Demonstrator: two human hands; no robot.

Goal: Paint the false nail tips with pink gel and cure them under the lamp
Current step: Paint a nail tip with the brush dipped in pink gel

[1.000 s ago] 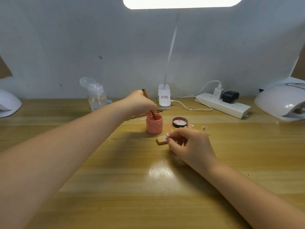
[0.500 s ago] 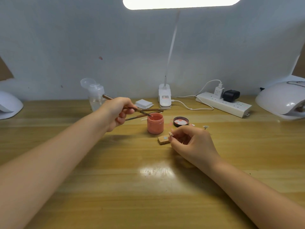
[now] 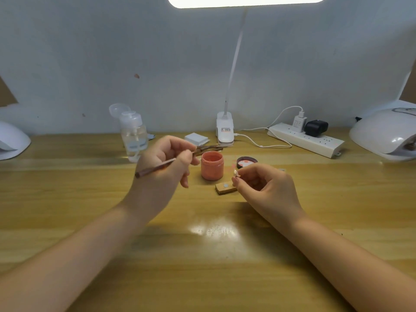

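Here, your left hand (image 3: 165, 161) sat just left of the frame's center, its fingers curled round a thin brown brush (image 3: 155, 168). The handle ran down and to the left across your palm, while the bristle end pointed right toward the jar and was hidden by your thumb and blur. Your right hand (image 3: 265, 188) lay right of center, thumb and forefinger pinched together on 1 small pale nail tip (image 3: 235, 173), held up just above the table. The other fingers were curled in under the palm.

Between your hands stood the open pink jar (image 3: 212, 165) of gel, upright on the wooden table (image 3: 213, 255). Its dark lid (image 3: 246, 162) lay face up just to the right of it, pink on the inside. A small wooden block (image 3: 226, 188) with a grey dot lay flat just below the jar, touching or almost touching your right fingertips; which one, you could not tell.

Behind your left hand stood a clear pump bottle (image 3: 133, 134) with its cap flipped open. More brushes (image 3: 210, 148) lay behind the jar, beside a white pad stack (image 3: 196, 139). A clip lamp base (image 3: 225, 131) stood at the back center, and a power strip (image 3: 306, 139) ran to its right. The white curing lamp (image 3: 385, 134) sat at the right edge.
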